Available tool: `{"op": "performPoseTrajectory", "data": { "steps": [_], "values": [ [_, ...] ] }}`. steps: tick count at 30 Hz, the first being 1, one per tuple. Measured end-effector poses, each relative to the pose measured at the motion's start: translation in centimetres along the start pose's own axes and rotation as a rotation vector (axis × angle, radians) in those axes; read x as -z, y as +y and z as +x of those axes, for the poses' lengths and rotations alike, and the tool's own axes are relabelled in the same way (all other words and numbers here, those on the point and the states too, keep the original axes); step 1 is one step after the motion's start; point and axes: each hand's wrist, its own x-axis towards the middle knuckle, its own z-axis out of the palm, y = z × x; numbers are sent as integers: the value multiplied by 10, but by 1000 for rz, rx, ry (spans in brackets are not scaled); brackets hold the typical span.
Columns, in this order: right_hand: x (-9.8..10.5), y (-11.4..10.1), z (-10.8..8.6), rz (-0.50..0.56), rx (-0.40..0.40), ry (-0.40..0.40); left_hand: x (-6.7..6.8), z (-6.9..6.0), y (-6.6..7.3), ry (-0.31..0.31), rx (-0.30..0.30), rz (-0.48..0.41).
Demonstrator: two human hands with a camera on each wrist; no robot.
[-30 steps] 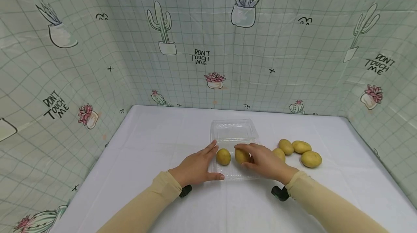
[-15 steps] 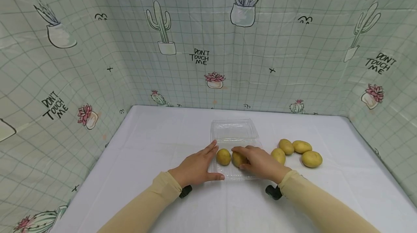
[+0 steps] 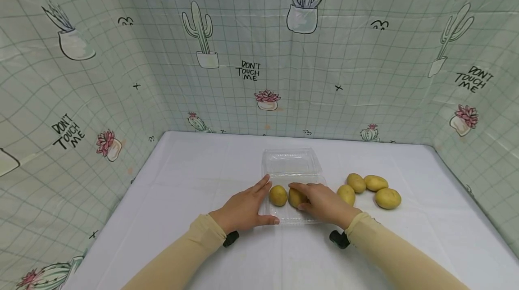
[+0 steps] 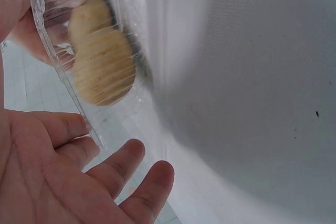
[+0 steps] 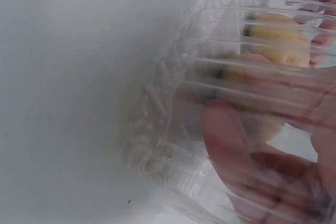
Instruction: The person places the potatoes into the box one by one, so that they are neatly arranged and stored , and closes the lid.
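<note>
A clear plastic clamshell box (image 3: pixel 284 218) lies on the white table with its lid (image 3: pixel 291 161) folded back away from me. Inside, at the left, sits a round yellow potato (image 3: pixel 278 196). My right hand (image 3: pixel 324 202) reaches into the box and holds a second potato (image 3: pixel 297 198) close beside the first. That potato is partly hidden under the fingers. At the box's left side my left hand (image 3: pixel 243 209) rests with its fingers and thumb spread. Through the ribbed wall in the left wrist view, both potatoes show, the nearer potato (image 4: pixel 105 66) in front.
To the right of the box several potatoes lie loose: one potato (image 3: pixel 346 194) near my right hand, others such as the potato (image 3: pixel 388 198) farther right. A grid-patterned cloth (image 3: pixel 284 78) with cactus drawings hangs behind the table and along both sides.
My right hand has moved slightly left with its potato, bringing it nearer the first one. More of the loose potato beside that hand now shows. My left hand has stayed in place.
</note>
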Motion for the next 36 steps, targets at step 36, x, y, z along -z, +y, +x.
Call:
{"op": "performPoseTrajectory", "data": {
  "steps": [36],
  "values": [
    [-5,-1,-3,-45,3,35,-2,0,-1,-3,-3,-5]
  ]
}}
